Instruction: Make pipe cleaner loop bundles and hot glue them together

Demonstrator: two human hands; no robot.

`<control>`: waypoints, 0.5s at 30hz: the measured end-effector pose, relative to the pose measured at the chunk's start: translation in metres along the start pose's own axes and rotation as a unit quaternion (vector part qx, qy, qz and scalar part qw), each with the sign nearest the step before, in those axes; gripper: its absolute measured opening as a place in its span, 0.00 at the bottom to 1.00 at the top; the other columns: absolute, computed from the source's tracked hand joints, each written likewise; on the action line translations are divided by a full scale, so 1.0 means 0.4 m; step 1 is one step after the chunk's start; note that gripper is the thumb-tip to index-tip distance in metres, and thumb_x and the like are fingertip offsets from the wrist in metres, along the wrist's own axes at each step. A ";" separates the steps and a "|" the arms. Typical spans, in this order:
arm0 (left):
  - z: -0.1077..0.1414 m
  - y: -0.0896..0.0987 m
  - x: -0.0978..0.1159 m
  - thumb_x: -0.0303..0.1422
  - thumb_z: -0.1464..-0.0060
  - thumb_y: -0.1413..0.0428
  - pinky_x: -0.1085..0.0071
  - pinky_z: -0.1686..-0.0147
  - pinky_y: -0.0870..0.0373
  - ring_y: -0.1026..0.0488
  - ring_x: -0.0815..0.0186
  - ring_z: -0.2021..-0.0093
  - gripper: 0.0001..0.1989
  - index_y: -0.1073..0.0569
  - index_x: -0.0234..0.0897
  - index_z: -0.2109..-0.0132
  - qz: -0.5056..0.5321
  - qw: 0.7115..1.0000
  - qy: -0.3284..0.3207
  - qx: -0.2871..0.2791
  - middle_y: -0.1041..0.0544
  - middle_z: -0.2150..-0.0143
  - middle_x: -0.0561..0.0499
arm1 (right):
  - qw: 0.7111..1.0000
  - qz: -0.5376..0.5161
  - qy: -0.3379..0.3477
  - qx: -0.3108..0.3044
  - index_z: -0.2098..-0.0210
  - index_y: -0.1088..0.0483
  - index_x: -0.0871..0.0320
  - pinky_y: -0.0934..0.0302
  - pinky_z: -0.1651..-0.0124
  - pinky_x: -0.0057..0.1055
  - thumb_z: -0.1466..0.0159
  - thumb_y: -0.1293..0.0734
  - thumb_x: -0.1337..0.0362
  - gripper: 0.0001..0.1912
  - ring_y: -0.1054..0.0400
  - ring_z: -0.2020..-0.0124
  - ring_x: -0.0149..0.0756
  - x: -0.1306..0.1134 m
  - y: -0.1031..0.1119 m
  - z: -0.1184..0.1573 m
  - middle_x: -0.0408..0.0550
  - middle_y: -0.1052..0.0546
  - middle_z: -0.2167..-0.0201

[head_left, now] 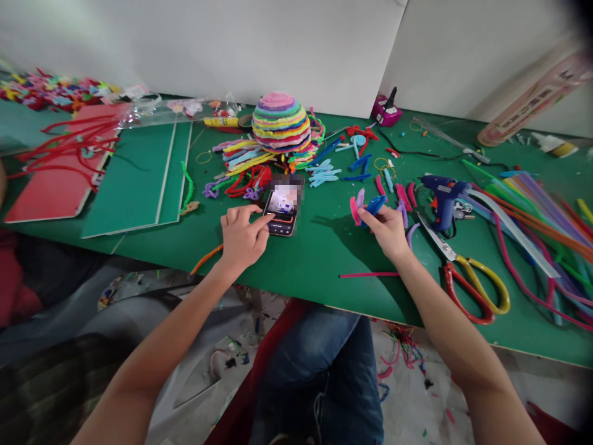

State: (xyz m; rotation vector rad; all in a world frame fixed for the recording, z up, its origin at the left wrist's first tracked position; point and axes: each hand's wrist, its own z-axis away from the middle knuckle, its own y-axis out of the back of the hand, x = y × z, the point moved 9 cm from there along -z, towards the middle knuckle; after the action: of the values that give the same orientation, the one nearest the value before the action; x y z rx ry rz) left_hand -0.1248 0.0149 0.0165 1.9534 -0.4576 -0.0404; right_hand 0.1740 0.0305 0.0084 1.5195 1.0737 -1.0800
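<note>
A smartphone (pixel 280 227) with a lit screen lies on the green table (pixel 296 262). My left hand (pixel 244 236) is over its left side, with the index finger extended onto the screen and the other fingers loosely bent. Nothing is held in it. Off to the right, my right hand (pixel 385 228) pinches a small piece of blue and pink pipe cleaner (pixel 374 204) just above the table. Short pink and purple pieces (pixel 402 196) lie close behind that hand. A striped, domed pipe-cleaner hat (pixel 280 123) stands behind the phone.
Scissors (pixel 477 284) and a blue glue gun (pixel 445 199) lie right of my right hand, beside long pipe cleaners (pixel 546 216). Red pipe cleaners (pixel 76 148) rest on boards (pixel 134 179) at left. A bottle (pixel 532 102) leans at the back right.
</note>
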 end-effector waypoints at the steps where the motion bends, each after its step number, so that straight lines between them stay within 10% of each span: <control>1: 0.000 0.001 0.001 0.31 0.44 0.51 0.55 0.57 0.43 0.37 0.51 0.51 0.18 0.20 0.46 0.52 -0.002 1.000 -0.002 0.001 0.27 0.51 0.43 | 1.000 -0.001 0.001 0.000 0.79 0.31 0.58 0.55 0.76 0.28 0.47 0.28 0.49 0.18 0.48 0.79 0.25 0.000 0.000 0.000 0.39 0.37 0.82; 15: 0.003 0.007 -0.008 0.32 0.43 0.52 0.55 0.56 0.43 0.37 0.52 0.52 0.19 0.22 0.47 0.50 0.010 1.000 0.018 0.014 0.27 0.52 0.43 | 1.000 0.001 0.003 -0.003 0.79 0.31 0.58 0.56 0.77 0.29 0.47 0.28 0.49 0.19 0.49 0.79 0.24 0.003 -0.001 -0.001 0.39 0.38 0.82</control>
State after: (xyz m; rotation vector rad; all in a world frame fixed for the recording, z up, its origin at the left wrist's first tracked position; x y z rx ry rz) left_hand -0.1289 0.0140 0.0181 1.9738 -0.4565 0.0149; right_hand 0.1738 0.0310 0.0070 1.5194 1.0781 -1.0692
